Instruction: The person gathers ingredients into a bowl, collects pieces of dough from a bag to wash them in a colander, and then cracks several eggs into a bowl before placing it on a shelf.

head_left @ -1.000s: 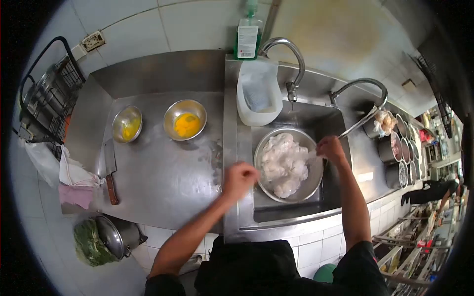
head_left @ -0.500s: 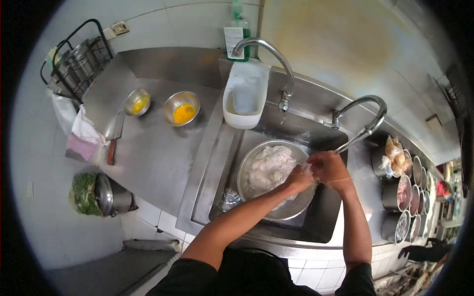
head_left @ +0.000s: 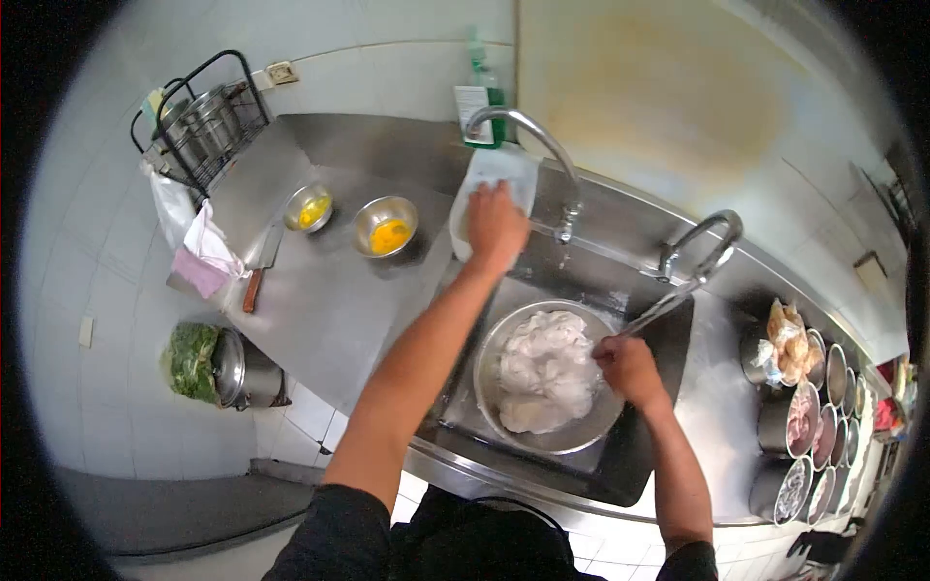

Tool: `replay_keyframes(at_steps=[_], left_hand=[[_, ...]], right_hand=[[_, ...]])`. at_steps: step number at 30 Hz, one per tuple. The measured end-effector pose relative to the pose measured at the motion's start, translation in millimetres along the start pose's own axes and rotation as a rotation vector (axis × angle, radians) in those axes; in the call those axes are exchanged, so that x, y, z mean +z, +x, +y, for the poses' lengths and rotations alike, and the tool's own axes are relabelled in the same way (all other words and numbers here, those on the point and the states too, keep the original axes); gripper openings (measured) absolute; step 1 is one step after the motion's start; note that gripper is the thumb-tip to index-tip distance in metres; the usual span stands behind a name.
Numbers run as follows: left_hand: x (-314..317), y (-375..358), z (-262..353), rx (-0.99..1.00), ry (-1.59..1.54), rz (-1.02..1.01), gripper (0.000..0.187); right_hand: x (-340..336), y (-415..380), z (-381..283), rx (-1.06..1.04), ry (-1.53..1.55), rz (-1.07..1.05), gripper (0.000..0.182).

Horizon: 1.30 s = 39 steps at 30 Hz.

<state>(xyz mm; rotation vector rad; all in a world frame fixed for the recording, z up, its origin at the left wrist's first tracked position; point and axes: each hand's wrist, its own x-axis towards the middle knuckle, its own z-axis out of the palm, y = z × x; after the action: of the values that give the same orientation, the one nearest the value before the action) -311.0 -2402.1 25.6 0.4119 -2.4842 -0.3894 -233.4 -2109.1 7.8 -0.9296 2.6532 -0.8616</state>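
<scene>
White, wet meat-like pieces [head_left: 547, 373] fill a round metal bowl [head_left: 491, 412] in the steel sink [head_left: 620, 474]. My left hand [head_left: 496, 221] reaches into the white plastic container [head_left: 528, 174] behind the sink; its fingertips point away from me and I see no object in them. At the right rim of the bowl is my right hand [head_left: 630, 368], its fingers curled together beside the end of the right faucet [head_left: 693, 276]. What those fingers hold, if anything, is hidden.
Two small bowls with yellow egg [head_left: 390, 235] [head_left: 314, 211] and a knife [head_left: 254, 287] lie on the left counter. Behind stands a green soap bottle [head_left: 497, 107]. Several metal pots [head_left: 772, 484] line the right counter. A curved faucet [head_left: 552, 140] overhangs the sink.
My left hand has left the bowl and moved up and left into the white container. My right hand stays near the bowl's right rim. The view has shifted slightly.
</scene>
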Motion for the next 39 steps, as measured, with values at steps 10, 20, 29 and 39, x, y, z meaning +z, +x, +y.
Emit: replay_keyframes(at_steps=[10, 20, 29, 39], left_hand=[[-29.5, 5.1, -0.9, -0.052, -0.16, -0.176, 0.008], [38.6, -204.4, 76.3, 0.045, -0.409, -0.84, 0.012], [29.7, -215.5, 53.9, 0.043, -0.491, -0.747, 0.012], [-26.4, -127.3, -172.4, -0.906, -0.99, 0.117, 0.018]], right_hand=[[-0.9, -61.5, 16.5, 0.169, 0.097, 0.071, 0.012], [13.9, -3.9, -17.2, 0.123, 0.126, 0.221, 0.013], [4.2, -1.7, -31.6, 0.181, 0.215, 0.158, 0.013], [23.8, -55.1, -8.4, 0.189, 0.004, 0.067, 0.011]])
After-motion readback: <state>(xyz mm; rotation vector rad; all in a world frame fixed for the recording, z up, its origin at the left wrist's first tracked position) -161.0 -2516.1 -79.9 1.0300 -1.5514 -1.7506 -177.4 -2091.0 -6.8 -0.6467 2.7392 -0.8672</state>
